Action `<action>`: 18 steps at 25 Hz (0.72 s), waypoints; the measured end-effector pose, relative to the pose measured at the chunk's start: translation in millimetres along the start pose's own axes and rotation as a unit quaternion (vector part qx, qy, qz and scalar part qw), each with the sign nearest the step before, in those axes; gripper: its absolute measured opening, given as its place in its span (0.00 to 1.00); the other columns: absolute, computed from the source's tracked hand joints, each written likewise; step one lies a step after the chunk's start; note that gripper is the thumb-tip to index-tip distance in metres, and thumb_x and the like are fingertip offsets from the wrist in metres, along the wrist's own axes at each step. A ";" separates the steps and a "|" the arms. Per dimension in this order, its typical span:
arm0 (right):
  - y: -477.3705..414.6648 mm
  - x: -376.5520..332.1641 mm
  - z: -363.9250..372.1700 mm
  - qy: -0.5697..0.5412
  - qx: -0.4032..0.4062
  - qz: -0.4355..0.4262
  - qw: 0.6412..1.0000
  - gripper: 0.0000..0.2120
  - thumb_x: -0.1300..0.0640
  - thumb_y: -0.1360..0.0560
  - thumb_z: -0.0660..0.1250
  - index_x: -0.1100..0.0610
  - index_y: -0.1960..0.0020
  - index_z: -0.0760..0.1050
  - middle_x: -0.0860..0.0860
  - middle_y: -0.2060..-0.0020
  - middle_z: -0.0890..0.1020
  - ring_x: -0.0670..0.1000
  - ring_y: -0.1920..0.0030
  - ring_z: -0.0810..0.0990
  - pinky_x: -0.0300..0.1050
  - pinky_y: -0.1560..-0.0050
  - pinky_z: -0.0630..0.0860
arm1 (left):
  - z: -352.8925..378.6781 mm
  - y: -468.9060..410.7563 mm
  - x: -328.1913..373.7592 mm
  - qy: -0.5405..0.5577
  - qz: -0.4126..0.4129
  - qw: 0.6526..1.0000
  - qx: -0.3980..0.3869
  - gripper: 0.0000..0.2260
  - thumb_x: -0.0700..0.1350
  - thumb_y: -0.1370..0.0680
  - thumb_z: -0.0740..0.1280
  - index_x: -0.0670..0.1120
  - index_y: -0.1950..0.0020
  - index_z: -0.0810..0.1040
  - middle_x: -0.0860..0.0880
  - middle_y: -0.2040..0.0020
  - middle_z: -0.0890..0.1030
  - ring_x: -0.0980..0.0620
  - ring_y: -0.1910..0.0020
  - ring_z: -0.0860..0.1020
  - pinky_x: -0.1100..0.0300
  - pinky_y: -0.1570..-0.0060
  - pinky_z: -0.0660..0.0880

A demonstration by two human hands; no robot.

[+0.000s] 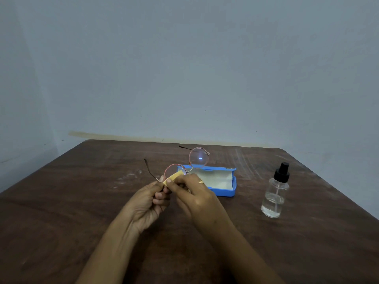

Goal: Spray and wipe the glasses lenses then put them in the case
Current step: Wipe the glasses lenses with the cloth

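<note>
Bracing the round pink-rimmed wire glasses (198, 157) with the left hand (149, 198), fingers (161, 195) curled seemingly round the hinge, while pinching a small yellow cloth (174, 176) onto the nearer lens (171, 170) with the right hand (194, 193), just in front of the open blue case (225, 192).

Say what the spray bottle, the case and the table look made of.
Spray bottle: clear glass or hard plastic, see-through; matt black cap. Case: probably blue plastic, smooth shell, pale lining. Table: dark wood or wood-look laminate, grain showing, scuffed.
</note>
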State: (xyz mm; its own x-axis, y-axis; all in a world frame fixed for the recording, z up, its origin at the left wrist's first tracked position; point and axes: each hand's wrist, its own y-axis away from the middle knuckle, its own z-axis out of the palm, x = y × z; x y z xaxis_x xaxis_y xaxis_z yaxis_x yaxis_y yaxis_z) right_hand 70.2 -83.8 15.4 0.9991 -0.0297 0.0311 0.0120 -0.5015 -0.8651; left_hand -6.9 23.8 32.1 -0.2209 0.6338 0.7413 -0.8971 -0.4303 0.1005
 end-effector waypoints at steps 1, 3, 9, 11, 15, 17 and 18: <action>0.3 0.7 -1.0 0.004 -0.002 -0.004 1.000 0.21 0.57 0.19 0.47 0.63 0.47 0.78 0.56 0.60 0.80 0.54 0.62 0.78 0.47 0.70 0.76 | -0.7 -0.1 0.4 0.012 -0.005 1.000 -0.001 0.15 0.40 0.20 0.52 0.40 0.66 0.67 0.50 0.78 0.70 0.60 0.85 0.63 0.76 0.86 0.58; 0.1 3.3 -2.8 0.010 -0.003 -0.002 1.000 0.18 0.59 0.19 0.50 0.63 0.47 0.78 0.56 0.60 0.79 0.54 0.62 0.77 0.47 0.70 0.76 | -1.9 -0.9 1.9 0.034 -0.013 0.999 -0.004 0.14 0.41 0.20 0.52 0.41 0.65 0.67 0.50 0.78 0.70 0.59 0.86 0.63 0.76 0.86 0.58; 1.9 10.1 -5.4 0.033 0.027 0.048 0.998 0.22 0.56 0.19 0.47 0.63 0.48 0.79 0.54 0.58 0.78 0.51 0.60 0.77 0.47 0.67 0.76 | -2.7 0.1 3.4 0.049 -0.027 0.998 -0.003 0.13 0.40 0.20 0.52 0.41 0.64 0.67 0.49 0.78 0.69 0.59 0.86 0.63 0.75 0.87 0.59; 3.0 12.0 -6.0 0.041 0.037 0.055 0.997 0.19 0.58 0.19 0.49 0.63 0.47 0.78 0.51 0.54 0.75 0.51 0.57 0.76 0.45 0.63 0.76 | -2.4 0.1 2.4 0.024 -0.026 0.999 -0.001 0.13 0.40 0.20 0.53 0.41 0.64 0.67 0.49 0.77 0.69 0.60 0.86 0.63 0.75 0.87 0.59; 1.8 14.2 -6.3 -0.018 0.073 0.099 0.992 0.11 0.63 0.24 0.60 0.61 0.46 0.78 0.50 0.52 0.74 0.46 0.54 0.75 0.36 0.54 0.74 | -2.7 -0.2 1.8 -0.018 -0.015 1.000 0.005 0.12 0.40 0.20 0.54 0.41 0.64 0.67 0.49 0.77 0.70 0.60 0.85 0.63 0.74 0.87 0.60; -2.8 12.8 -10.1 -0.100 0.122 0.186 0.970 0.11 0.66 0.27 0.65 0.59 0.47 0.80 0.52 0.57 0.78 0.43 0.56 0.76 0.30 0.57 0.73 | -4.8 -1.2 0.9 -0.037 -0.006 0.999 0.009 0.13 0.41 0.20 0.54 0.41 0.64 0.67 0.49 0.77 0.70 0.61 0.85 0.63 0.74 0.86 0.60; -5.8 11.7 -13.3 -0.152 0.139 0.242 0.948 0.10 0.65 0.28 0.66 0.57 0.48 0.81 0.51 0.57 0.80 0.42 0.56 0.77 0.28 0.58 0.72 | -6.0 -2.3 0.2 -0.050 0.003 0.999 0.012 0.13 0.41 0.20 0.54 0.41 0.64 0.67 0.50 0.77 0.70 0.61 0.84 0.63 0.74 0.86 0.60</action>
State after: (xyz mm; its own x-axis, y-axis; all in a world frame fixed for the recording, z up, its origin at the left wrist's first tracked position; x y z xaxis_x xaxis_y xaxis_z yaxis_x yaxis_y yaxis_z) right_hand 81.2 -92.8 27.4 0.8554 0.0734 -0.5127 -0.4830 -0.2442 -0.8409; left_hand -7.2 28.7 28.0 -0.1871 0.5645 0.8040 -0.8861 -0.4502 0.1099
